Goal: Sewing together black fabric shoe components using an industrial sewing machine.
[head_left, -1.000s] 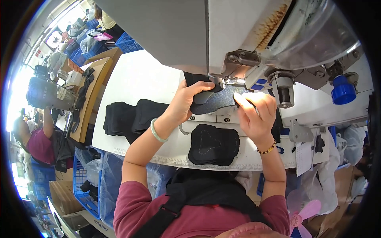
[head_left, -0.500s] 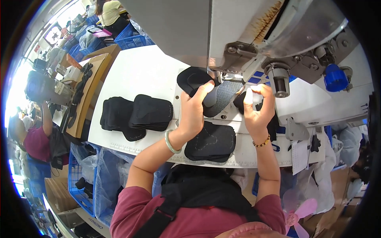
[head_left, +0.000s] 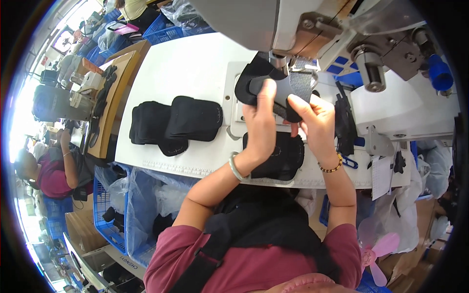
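Note:
Under the head of a white sewing machine point(head_left: 234, 22) lies a black fabric piece point(head_left: 245, 85) with a smooth grey part and a textured grey strip point(head_left: 301, 84). My left hand point(head_left: 261, 124) grips its near edge, thumb on top. My right hand point(head_left: 318, 124) pinches a small black end point(head_left: 293, 113) of the work between thumb and fingers, close beside the left. The needle area is partly hidden by the machine head. Below my hands sits a stack of black pads point(head_left: 278, 156) with pale stitch lines. Two more piles of black pads point(head_left: 195, 118) rest overlapping to the left.
Black straps point(head_left: 345, 122) and blue thread snips point(head_left: 349, 162) lie right of my hand. A ruler strip point(head_left: 181, 169) runs along the table's front edge. Blue baskets with plastic bags point(head_left: 110, 215) stand below left. A pink fan point(head_left: 372, 251) is low right. Another person point(head_left: 56, 171) works at far left.
The right hand has come left and down onto the work, closing on its black end. The fabric piece has turned and its near part is lifted. The whole view has shifted slightly.

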Demonstrator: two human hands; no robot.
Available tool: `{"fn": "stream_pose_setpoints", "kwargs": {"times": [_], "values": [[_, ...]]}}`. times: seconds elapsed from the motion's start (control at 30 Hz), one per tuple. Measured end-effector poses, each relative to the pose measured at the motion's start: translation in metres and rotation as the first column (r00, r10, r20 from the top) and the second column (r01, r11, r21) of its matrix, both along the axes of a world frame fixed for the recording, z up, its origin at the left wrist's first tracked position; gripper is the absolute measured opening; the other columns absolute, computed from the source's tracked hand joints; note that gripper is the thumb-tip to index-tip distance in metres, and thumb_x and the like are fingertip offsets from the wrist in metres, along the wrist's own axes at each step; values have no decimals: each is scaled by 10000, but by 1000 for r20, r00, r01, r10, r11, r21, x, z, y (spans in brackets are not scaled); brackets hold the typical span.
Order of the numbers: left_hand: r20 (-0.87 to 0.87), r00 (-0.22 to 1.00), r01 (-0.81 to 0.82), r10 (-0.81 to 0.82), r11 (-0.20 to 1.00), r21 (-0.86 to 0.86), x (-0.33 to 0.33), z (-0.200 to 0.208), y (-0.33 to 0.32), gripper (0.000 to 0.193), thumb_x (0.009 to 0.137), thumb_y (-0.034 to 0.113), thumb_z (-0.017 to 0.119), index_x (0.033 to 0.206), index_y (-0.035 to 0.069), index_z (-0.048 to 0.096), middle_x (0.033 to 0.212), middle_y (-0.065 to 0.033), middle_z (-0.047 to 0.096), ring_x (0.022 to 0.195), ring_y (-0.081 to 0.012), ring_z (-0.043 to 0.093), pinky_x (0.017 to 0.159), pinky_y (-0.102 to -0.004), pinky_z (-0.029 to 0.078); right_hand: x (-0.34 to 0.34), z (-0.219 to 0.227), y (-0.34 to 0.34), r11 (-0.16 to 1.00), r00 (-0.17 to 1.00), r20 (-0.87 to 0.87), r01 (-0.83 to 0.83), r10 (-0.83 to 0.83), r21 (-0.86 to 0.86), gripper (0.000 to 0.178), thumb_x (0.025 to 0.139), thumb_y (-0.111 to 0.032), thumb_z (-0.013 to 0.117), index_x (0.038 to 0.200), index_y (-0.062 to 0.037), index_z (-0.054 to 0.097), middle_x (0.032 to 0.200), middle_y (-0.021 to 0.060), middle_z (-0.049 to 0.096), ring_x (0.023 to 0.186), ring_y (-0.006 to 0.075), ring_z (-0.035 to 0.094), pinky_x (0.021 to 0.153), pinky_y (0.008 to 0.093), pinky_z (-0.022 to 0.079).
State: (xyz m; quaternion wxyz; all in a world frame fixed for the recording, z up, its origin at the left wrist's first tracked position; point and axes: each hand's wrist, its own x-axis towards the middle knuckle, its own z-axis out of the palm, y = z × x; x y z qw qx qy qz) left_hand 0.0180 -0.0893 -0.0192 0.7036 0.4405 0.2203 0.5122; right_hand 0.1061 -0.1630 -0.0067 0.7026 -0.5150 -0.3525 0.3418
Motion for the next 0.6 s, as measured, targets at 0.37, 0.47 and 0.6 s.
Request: {"fn": "stream_pose_setpoints", "kwargs": {"times": [0.37, 0.47, 0.6], "values": [[-76, 874, 141, 480, -100, 985, -39, -1, 59, 645, 681, 78, 697, 1284, 16, 477, 1158, -68, 634, 1152, -236, 530, 1039, -408, 331, -3, -5, 0, 998, 997, 21, 69, -69, 6, 196, 882, -160, 638, 815, 24, 654, 676, 90, 658, 427, 51, 499, 391, 189, 360], [-12, 891, 89, 453, -150, 985, -32, 4, 63, 586, 671, 159, 747, 1215, 51, 562, 1096, -7, 654, 1055, -209, 586, 1026, -394, 344, -2, -6, -4, 999, 999, 26, 45, -44, -23, 188, 885, -148, 633, 837, 32, 656, 671, 64, 649, 439, 51, 500, 406, 187, 366], [20, 846, 103, 532, -200, 974, -29, 13, 55, 286, 698, 63, 667, 966, 150, 710, 959, 13, 654, 967, -150, 606, 989, -365, 362, 17, -14, -17, 785, 343, 707, 321, -618, 530, 219, 782, 37, 640, 990, -24, 612, 920, 76, 621, 740, 141, 608, 632, 247, 468]]}}
